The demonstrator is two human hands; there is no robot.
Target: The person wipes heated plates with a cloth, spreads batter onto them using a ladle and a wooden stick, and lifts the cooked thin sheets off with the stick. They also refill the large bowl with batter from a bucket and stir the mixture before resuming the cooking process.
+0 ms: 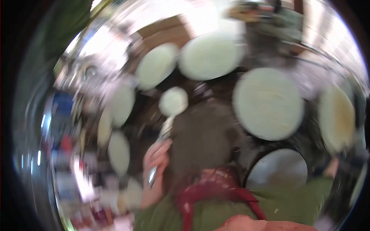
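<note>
Heavily blurred throughout, so only coarse shapes readable. Left hand (pixel 156 163) raised at lower centre-left, fingers (pixel 161 151) closed around the handle of a long utensil (pixel 165 131), seemingly a ladle or flat spreader. Handle running from the fist upward, ending in a pale round head (pixel 173 101) over a dark griddle surface (pixel 204 134). Round pale discs of batter spread about that dark surface: a large one (pixel 268 103) to the right of the utensil head, another (pixel 211 56) above it, a smaller one (pixel 156 65) up and to the left, several narrower ovals (pixel 119 152) down the left side. Shiny round metal plate or lid (pixel 278 167) just below the large disc. Right hand (pixel 332 166) barely visible at the far right edge past a green sleeve (pixel 300 196); cannot tell whether its fingers are open or closed, or whether holding anything. Red cloth (pixel 210 184) draped over the green garment at bottom centre.
</note>
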